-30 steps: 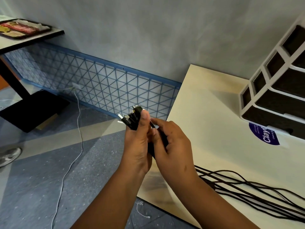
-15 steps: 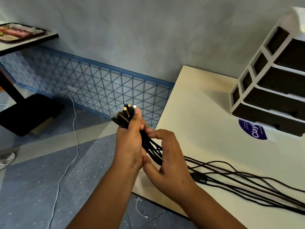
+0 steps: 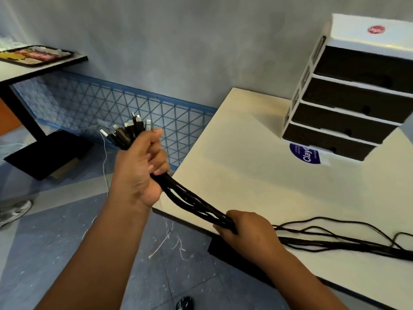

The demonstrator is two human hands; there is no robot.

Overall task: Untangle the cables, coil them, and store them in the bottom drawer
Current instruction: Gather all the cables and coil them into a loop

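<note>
Your left hand grips the cables just below their plugs, and your right hand pinches the bunch lower down, its tail lying on the counter. You seem to be straightening them; next, I think, coil them for the bottom drawer.

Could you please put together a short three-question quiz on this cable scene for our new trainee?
1. True or false: the left hand grips the cables just below their plugs.
2. Where do the loose cable ends lie: A) floor, B) table, C) drawer?
3. How many drawers does the drawer unit show, and are they closed?

Key: 1 true. 2 B. 3 four, all closed. The right hand also holds the bundle.
</note>
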